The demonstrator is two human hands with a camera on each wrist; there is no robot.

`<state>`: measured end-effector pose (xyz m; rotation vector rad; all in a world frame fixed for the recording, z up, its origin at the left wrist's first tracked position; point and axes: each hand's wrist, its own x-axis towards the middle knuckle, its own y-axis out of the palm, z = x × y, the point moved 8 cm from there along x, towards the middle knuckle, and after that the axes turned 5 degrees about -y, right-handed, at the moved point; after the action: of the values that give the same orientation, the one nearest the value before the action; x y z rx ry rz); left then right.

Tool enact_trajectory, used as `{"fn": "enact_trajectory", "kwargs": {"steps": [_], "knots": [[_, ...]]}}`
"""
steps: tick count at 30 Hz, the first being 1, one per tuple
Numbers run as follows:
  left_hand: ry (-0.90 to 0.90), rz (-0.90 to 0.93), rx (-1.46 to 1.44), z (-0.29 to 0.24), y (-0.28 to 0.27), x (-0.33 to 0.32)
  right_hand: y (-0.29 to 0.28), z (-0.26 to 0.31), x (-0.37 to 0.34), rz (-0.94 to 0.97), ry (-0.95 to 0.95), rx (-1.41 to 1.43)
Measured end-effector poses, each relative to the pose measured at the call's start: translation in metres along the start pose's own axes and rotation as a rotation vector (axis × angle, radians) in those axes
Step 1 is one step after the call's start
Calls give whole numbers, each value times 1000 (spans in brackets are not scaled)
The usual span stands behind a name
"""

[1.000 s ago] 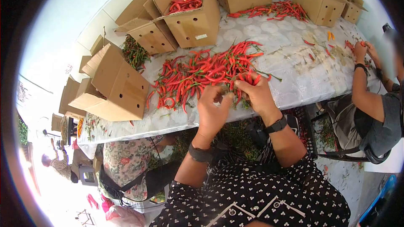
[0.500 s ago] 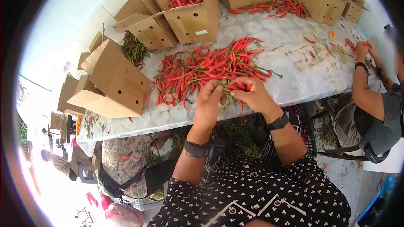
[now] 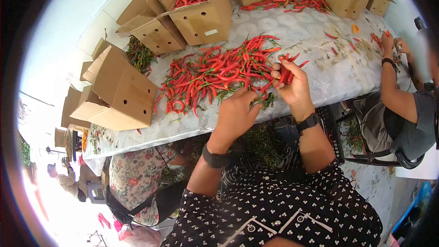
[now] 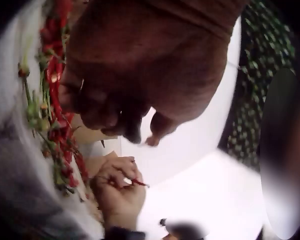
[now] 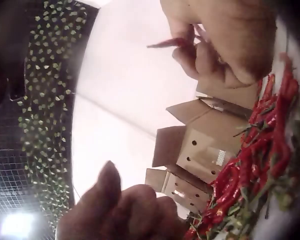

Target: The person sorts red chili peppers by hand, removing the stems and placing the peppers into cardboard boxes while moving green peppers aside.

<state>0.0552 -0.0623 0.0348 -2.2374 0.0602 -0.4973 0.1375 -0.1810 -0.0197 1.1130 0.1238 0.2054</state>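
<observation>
My right hand (image 3: 295,87) is raised over the front right of the chili pile, its fingers gripping several red chilies (image 3: 286,76) that stick out past the fingertips. One held chili (image 5: 167,44) shows its thin tip in the right wrist view. My left hand (image 3: 234,118) is at the pile's front edge, back up, fingers loosely bent. Thumb and fingers stand apart in the left wrist view, with no chili visible between them. Green stems (image 3: 266,102) lie just right of the left thumb. The heap of red chilies (image 3: 219,71) spreads beyond both hands.
Cardboard boxes (image 3: 121,89) stand along the left and back of the table (image 3: 315,87); one box (image 3: 201,23) is full of red chilies. More chilies (image 3: 292,1) lie at the back. Another person's hands (image 3: 394,43) work at the right end.
The hands were close together over the pile's front edge and are now apart. My right hand has moved up and right with its chilies, while the left has turned back up and lowered.
</observation>
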Motion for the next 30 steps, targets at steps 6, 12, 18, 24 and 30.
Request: {"fn": "enact_trajectory", "kwargs": {"steps": [6, 12, 18, 24, 30], "knots": [[-73, -46, 323, -2, 19, 12, -6, 2, 1, -77, -40, -74], [-117, -142, 305, 22, 15, 15, -3, 5, -1, -82, -99, -256], [-154, -262, -9, 18, -16, 15, 15, -10, -11, 43, 41, -674], [-39, -275, -39, 10, -20, 12, 23, -23, -13, 139, 93, -791], [-257, -274, -136, 11, -23, 9, 31, -18, -16, 135, -154, -841]]}}
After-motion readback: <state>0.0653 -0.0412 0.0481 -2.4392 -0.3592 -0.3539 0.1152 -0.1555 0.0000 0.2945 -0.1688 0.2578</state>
